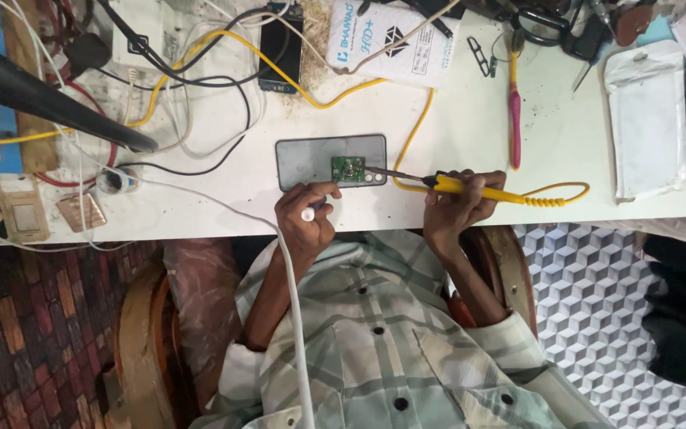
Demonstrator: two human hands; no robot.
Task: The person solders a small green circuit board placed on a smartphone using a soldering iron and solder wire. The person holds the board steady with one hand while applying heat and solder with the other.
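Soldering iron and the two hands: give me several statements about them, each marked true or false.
1. The right hand holds a yellow soldering iron. True.
2. The iron's tip rests at a small green circuit board. True.
3. The circuit board lies straight on the brick floor. False: it sits on a grey slab on the white table.
4. The left hand is empty. False: its grip is closed on the end of a white cable.
5. The pink-handled tool is held in the right hand. False: it lies untouched on the table, above that hand in the picture.
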